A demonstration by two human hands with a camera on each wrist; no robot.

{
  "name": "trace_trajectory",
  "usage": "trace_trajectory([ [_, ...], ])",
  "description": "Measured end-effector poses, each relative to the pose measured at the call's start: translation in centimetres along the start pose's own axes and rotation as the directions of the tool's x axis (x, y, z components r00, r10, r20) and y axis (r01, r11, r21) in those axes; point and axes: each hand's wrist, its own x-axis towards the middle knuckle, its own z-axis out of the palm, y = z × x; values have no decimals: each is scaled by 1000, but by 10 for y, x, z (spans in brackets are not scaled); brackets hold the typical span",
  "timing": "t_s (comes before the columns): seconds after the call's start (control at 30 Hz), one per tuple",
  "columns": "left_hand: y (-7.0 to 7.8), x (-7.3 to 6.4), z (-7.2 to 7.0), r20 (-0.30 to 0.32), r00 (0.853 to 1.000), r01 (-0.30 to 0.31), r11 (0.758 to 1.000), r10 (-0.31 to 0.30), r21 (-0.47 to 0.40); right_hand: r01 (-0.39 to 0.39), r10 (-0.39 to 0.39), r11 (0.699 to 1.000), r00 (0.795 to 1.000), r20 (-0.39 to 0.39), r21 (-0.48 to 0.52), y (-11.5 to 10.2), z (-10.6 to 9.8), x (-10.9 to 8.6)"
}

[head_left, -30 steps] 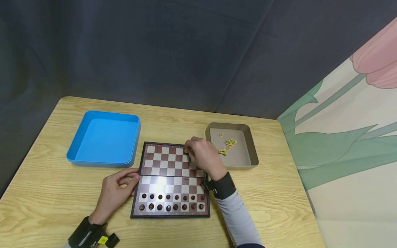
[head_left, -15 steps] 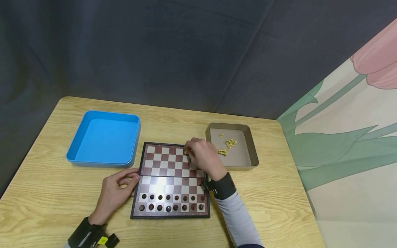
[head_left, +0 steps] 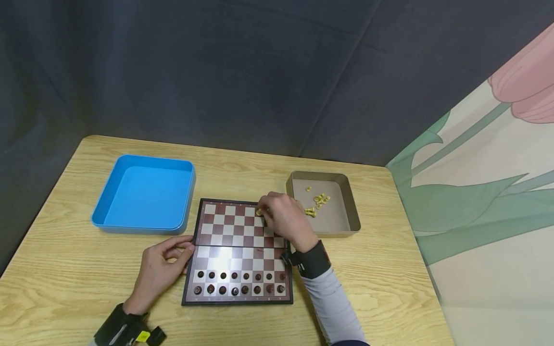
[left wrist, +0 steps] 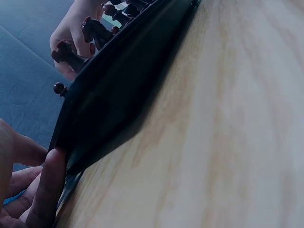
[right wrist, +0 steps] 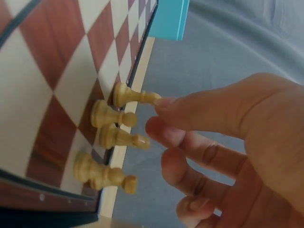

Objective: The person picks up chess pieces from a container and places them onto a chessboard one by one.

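The chessboard [head_left: 225, 238] lies on the table between the hands. My left hand [head_left: 162, 264] holds its left edge near the middle; in the left wrist view the fingertips [left wrist: 51, 164] meet the board's dark side. Over the far right part is my right hand [head_left: 283, 216], its thumb at the head of a light chess piece [right wrist: 133, 96] that stands on the board. There, a gap shows between thumb and index finger. Several other light pieces [right wrist: 107, 175] stand beside it, hidden under the hand in the head view. Dark chess pieces [head_left: 235, 290] fill the two near rows.
A brown tray [head_left: 348, 202] with several loose yellowish pieces [head_left: 321, 199] stands right of the board. On the far left sits a blue tray [head_left: 188, 192]. A dark curtain [head_left: 216, 86] hangs behind the wooden table [head_left: 376, 269].
Both hands stay nearly still. A little more of the light piece shows beside the right fingertips, as that hand has shifted very slightly to the right.
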Motion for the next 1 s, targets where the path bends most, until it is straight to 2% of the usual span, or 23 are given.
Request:
trace_trajectory([
  [0.27, -2, -1, 0, -6, 1000, -8, 1000, 8, -9, -9, 8, 1000, 999, -42, -19, 8, -12, -5],
  [0.7, -3, -1, 1, -3, 1000, -12, 1000, 12, -29, -63, 63, 998, 990, -124, 1, 41, -35, -18],
  [1.0, -2, 0, 1, -6, 1000, -7, 1000, 7, -3, -151, 149, 989, 967, -206, 7, 65, -53, -30],
])
